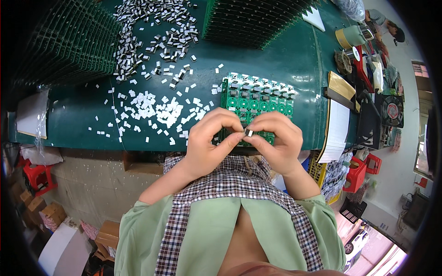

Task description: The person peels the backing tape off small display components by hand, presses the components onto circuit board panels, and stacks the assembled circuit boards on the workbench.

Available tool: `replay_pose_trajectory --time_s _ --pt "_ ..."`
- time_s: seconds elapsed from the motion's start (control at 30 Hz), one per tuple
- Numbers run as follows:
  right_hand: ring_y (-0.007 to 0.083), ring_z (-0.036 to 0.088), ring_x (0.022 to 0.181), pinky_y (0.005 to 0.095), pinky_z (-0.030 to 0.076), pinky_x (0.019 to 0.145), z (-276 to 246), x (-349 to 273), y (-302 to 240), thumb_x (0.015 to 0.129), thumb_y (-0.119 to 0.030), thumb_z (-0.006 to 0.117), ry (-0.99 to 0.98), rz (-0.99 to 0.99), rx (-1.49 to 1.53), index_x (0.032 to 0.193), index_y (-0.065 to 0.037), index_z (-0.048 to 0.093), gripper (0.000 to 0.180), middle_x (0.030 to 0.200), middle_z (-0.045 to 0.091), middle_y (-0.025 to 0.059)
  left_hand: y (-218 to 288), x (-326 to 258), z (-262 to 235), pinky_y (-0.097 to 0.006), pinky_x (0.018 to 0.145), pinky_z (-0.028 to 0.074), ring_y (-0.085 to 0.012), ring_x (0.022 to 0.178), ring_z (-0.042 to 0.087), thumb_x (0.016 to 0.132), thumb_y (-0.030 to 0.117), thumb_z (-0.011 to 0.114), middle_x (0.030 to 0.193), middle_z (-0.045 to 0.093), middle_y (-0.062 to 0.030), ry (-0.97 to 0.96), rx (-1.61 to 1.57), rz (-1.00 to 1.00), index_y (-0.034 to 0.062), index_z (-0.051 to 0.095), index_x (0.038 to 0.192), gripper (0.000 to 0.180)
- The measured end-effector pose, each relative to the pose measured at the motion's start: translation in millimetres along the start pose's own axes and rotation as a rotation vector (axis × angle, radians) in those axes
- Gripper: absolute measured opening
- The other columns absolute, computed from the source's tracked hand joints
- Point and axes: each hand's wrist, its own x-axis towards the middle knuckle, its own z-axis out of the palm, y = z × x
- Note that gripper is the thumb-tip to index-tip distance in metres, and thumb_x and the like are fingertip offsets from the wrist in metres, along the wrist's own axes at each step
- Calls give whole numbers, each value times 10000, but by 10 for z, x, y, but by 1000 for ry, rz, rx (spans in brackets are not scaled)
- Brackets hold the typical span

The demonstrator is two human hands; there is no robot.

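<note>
Close to the table's near edge my two hands meet fingertip to fingertip. Between them is a small dark electronic component with a white face. My left hand pinches it from one side with thumb and forefinger. The thumb and forefinger of my right hand close on its other side. Just beyond my fingers lies a green circuit board panel with rows of mounted parts and ring-shaped marks; my hands hide its near part. Left of it is a loose pile of small white pieces.
Many dark components with white tops cover the far left of the green table. Stacks of circuit boards stand at the far left and far middle. Paper sheets, a fan and a green pot sit right.
</note>
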Motion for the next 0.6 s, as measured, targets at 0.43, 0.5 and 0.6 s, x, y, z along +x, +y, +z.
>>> replay_pose_trajectory --time_s 0.43,0.5,0.6 --pt "205 644 743 293 518 639 26 -43 -20 665 -6 748 88 -8 -133 828 -20 657 187 804 654 99 35 22 -12 -290 610 505 -240 708 637 718 -6 689 798 649 -109 70 282 88 7 653 834 122" --pt "211 645 745 296 516 643 -134 50 102 675 -10 738 118 -6 -277 837 -25 658 181 815 652 96 -18 77 -127 -344 641 493 -291 715 620 741 -13 635 778 633 -112 149 572 232 16 641 820 84" --pt "232 641 736 304 512 635 -416 70 369 712 -27 700 72 38 -570 857 -40 660 151 845 644 86 -114 198 -466 -378 830 417 -317 952 537 836 52 569 1048 583 -139 227 1058 17 2 579 1061 230"
